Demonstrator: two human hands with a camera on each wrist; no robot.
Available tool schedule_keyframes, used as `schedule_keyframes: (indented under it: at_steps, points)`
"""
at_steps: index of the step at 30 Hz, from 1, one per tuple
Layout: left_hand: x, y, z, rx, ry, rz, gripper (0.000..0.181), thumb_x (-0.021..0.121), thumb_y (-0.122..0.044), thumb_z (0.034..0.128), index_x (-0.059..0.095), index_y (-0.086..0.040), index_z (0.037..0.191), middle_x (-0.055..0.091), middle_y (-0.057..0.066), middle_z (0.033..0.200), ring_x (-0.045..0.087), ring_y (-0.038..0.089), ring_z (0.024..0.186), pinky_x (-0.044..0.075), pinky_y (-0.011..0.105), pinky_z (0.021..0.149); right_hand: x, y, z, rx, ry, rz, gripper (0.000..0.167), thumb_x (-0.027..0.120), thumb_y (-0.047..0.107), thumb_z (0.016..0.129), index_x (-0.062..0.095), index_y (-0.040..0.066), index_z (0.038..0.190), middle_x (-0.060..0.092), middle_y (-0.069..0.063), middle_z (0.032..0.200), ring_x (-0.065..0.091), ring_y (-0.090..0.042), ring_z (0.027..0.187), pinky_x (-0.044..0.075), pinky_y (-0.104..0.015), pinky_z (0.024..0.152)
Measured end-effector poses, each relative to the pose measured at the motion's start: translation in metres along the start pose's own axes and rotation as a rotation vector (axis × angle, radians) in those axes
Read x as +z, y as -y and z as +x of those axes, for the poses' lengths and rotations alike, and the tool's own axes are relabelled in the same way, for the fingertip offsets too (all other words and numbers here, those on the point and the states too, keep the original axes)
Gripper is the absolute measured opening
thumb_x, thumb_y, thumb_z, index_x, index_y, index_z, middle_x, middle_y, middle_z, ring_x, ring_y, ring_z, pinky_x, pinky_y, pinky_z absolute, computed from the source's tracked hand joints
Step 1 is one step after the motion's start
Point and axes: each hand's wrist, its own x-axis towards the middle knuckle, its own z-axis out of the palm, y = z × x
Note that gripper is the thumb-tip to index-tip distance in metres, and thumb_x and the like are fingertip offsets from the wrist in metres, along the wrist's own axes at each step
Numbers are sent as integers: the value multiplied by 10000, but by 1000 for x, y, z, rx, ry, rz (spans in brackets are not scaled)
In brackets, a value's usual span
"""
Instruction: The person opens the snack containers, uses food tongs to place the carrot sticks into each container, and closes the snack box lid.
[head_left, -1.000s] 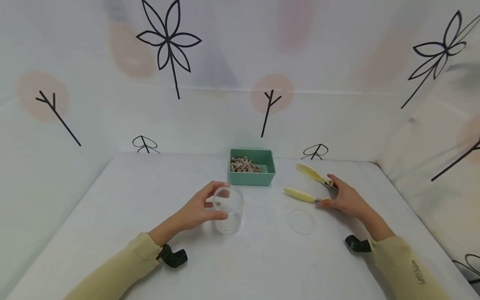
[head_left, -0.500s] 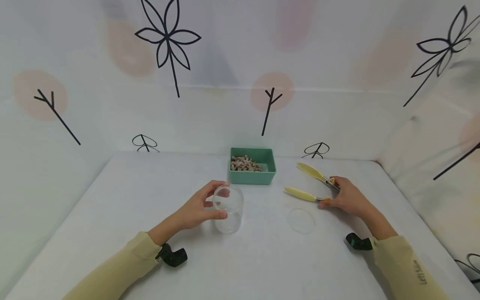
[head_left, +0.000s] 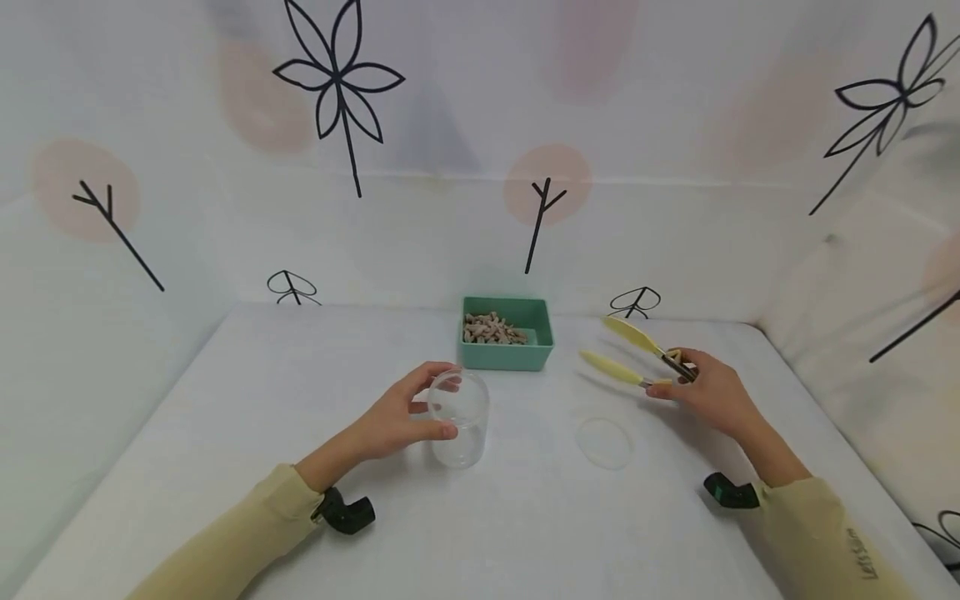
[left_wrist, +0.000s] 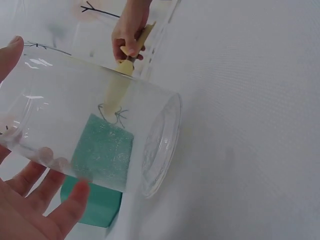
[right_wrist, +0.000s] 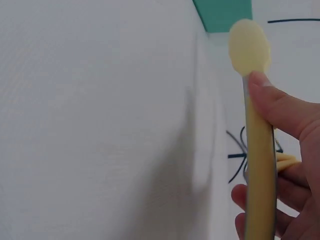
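White table [head_left: 525, 533] bears green box [head_left: 506, 358] (near far edge), clear cup [head_left: 468, 440], clear disc [head_left: 604, 443].

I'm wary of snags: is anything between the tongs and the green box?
Nothing visible stands between the yellow tongs in the right hand and the green box; the clear round lid lies off that path, on the near side.

The tongs [head_left: 633, 335] are mostly yellow, the box [head_left: 504, 359] green (its pieces [head_left: 492, 329] beige), the white backdrop [head_left: 450, 242] black-flowered.
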Motion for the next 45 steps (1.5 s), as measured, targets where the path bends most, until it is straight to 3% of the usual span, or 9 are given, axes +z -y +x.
schedule_keyframes:
  at_steps: [5,12,19,25,35,45]
  points:
    - [2,-1,0,70,-29,46,702,794,-210,860,438,-168,1464,512,79,1425,468,264,1311,408,552,1046,-10,12,-1,-65,-34,-13,803,772,530,826,511,-35,1333,637,-207,1081,560,-324,951,453,-385,717]
    - [1,-2,0,63,-53,47,718,803,-215,855,441,-231,1475,547,42,1402,496,207,1294,420,577,1020,-19,35,5,-138,-49,-38,838,771,543,821,500,-34,1364,563,-238,1216,554,-393,1036,485,-493,774]
    - [0,-4,1,47,-103,61,713,813,-218,851,446,-176,1460,547,115,1408,500,245,1301,431,574,1013,-26,64,19,-245,-35,-97,776,798,468,825,544,-60,1334,573,-253,1248,536,-419,1109,440,-608,901]
    - [-2,-4,2,-1,-137,56,732,813,-239,852,428,-150,1469,533,104,1429,462,254,1338,407,590,1031,-28,92,35,-281,5,-124,666,788,398,858,570,-38,1312,615,-226,1222,562,-388,1099,459,-590,922]
    - [-3,2,2,18,-121,17,711,815,-219,852,433,-160,1449,509,163,1440,455,263,1346,411,579,1031,-20,134,66,-297,135,-238,711,782,429,855,564,-17,1365,630,-206,1265,590,-346,1104,478,-545,942]
    - [-3,1,3,24,-118,6,712,809,-191,856,424,-149,1453,506,165,1441,454,269,1347,415,579,1028,-5,153,86,-328,223,-316,788,781,417,859,487,-37,1432,563,-230,1363,529,-394,1232,441,-546,1006]
